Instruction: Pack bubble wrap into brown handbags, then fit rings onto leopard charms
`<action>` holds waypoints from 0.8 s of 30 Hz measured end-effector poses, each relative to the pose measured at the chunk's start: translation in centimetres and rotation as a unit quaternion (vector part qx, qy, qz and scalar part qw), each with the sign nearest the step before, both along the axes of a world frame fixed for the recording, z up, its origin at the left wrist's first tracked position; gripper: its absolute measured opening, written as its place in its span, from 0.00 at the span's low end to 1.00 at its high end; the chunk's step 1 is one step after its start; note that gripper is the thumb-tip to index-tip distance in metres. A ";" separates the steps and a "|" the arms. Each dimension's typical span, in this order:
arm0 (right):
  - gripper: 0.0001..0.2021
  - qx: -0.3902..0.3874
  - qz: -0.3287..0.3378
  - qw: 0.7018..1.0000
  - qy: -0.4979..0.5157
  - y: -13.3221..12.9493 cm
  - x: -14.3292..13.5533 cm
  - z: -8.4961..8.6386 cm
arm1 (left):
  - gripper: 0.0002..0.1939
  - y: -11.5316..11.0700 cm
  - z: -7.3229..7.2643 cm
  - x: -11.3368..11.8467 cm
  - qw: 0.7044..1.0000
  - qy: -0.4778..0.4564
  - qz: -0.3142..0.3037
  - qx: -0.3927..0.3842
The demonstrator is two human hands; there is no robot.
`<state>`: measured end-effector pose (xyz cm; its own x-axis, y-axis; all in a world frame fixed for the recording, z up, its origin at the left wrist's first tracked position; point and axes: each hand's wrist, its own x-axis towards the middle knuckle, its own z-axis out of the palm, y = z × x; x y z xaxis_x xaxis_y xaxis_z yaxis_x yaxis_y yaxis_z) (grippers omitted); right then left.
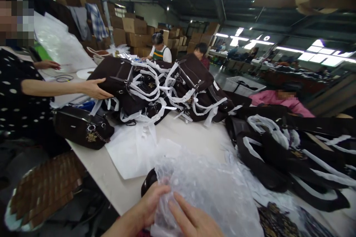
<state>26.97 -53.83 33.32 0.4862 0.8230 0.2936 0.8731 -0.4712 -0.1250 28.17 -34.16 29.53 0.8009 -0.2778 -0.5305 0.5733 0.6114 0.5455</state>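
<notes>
Clear bubble wrap (205,189) spreads over the near part of the white table, with crinkled bubbles showing. My left hand (151,202) grips its left edge between thumb and fingers, beside a glossy dark object (149,182) partly covered by the wrap. Resting against the wrap's surface, my right hand (191,216) has its fingers stretched out and lies just right of my left hand. White thin sheets (133,152) lie beyond the wrap, on its left side.
Dark bags with white-wrapped handles (144,89) are heaped across the table's far side. More dark bags (278,144) lie at right. At left, a person's hand (97,89) touches the heap above a separate bag (83,127). A woven stool (46,189) stands lower left.
</notes>
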 end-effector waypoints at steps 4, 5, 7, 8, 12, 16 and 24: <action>0.33 -0.033 -0.027 0.999 0.032 -3.4 1.5 0.7 | 0.20 -0.3 -0.7 0.7 1.000 0.022 -0.015 -0.013; 0.32 -0.044 -0.039 0.997 0.043 -4.3 1.9 0.5 | 0.20 -0.2 -0.8 0.7 0.999 0.025 -0.022 -0.015; 0.21 -0.069 -0.041 0.994 0.073 -5.8 2.7 -0.2 | 0.19 0.2 -1.1 0.6 0.999 0.031 -0.038 -0.018; 0.13 -0.079 -0.033 0.992 0.090 -6.3 3.0 -0.5 | 0.19 0.4 -1.3 0.5 0.998 0.034 -0.046 -0.021; 0.08 -0.043 0.002 0.996 0.079 -6.6 3.9 -0.5 | 0.16 0.6 -1.3 0.4 0.997 0.033 -0.064 -0.030; 0.15 0.009 0.073 0.996 0.055 -3.8 3.7 1.5 | 0.13 0.1 -0.1 0.7 0.994 0.015 -0.099 -0.047; 0.15 -0.035 0.202 0.974 0.099 0.1 3.7 -3.9 | 0.30 1.4 1.3 0.7 0.980 -0.053 -0.172 -0.079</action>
<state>30.66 -53.76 29.45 0.1595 0.9735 0.1640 0.9511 -0.1070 -0.2896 28.83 -32.72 30.87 0.6933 -0.6136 -0.3779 0.7059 0.4725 0.5277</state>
